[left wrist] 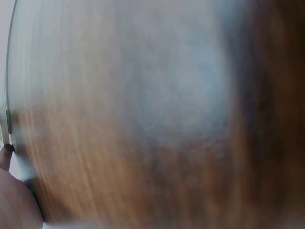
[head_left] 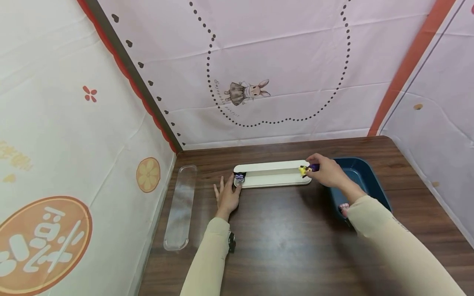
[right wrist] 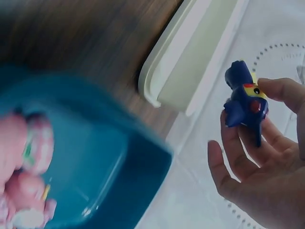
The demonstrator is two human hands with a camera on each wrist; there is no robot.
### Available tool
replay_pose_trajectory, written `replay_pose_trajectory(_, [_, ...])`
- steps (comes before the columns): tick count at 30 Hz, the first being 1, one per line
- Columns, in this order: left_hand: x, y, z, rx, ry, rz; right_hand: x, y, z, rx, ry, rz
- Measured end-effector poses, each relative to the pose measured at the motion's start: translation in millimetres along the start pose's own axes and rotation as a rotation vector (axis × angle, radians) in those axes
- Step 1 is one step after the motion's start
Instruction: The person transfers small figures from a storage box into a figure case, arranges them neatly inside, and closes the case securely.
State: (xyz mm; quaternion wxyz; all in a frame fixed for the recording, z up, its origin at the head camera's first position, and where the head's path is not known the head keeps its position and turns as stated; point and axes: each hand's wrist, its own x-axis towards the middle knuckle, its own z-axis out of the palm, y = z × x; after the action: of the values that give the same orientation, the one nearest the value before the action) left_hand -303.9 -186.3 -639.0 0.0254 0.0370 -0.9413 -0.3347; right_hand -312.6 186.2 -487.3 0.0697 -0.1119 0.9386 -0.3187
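Note:
A long white open box lies on the brown table, with a purple and black toy figurine inside its left end. My left hand rests against that end, fingers spread and mostly straight, thumb at the near side. In the left wrist view only part of the hand shows at the lower left corner. My right hand pinches a dark blue and yellow toy figurine between thumb and fingers, above the box's right end. The right wrist view shows its yellow face and dark blue body.
A dark teal tray stands right of the box, beneath my right forearm, with pink toy figurines in it. On the left lies a long clear plastic cover. Printed cloth walls border the table.

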Motion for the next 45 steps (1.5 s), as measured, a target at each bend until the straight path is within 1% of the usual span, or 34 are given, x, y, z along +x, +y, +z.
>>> replay_pose_trajectory(3, [0.2,-0.4,1.0,0.010,-0.005,-0.003,7,-7,9,0.003,0.008,-0.012])
replay_pose_trajectory(8, [0.1,-2.9,4.3,-0.013,0.000,-0.002,15,-19,23,0.010,0.006,-0.018])
replay_pose_trajectory(10, [-1.2,-1.9,3.4,-0.017,0.005,-0.001,19,-23,29,0.009,0.010,-0.030])
replay_pose_trajectory(15, [-2.6,1.4,-1.3,-0.019,0.014,0.003,29,-31,45,0.002,0.015,-0.085])
replay_pose_trajectory(17, [-1.7,-0.6,0.3,-0.020,0.021,0.011,31,-35,51,-0.002,0.010,-0.104])
replay_pose_trajectory(21, [-0.7,-3.2,3.3,-0.007,0.020,0.009,37,-41,63,-0.044,0.006,-0.146])
replay_pose_trajectory(24, [-1.1,-2.2,2.5,-0.003,0.016,0.004,41,-47,72,-0.078,-0.002,-0.168])
replay_pose_trajectory(30, [-1.8,-1.2,0.8,-0.029,0.035,0.021,47,-60,87,-0.105,-0.032,-0.194])
replay_pose_trajectory(35, [-2.6,-0.8,-0.6,-0.022,0.025,0.021,54,-71,99,-0.128,-0.051,-0.222])
replay_pose_trajectory(40, [-4.2,0.9,-3.0,-0.030,0.012,0.009,62,-80,110,-0.157,-0.025,-0.266])
replay_pose_trajectory(45, [-2.1,-1.2,-0.1,-0.035,0.019,0.010,68,-89,119,-0.175,0.007,-0.331])
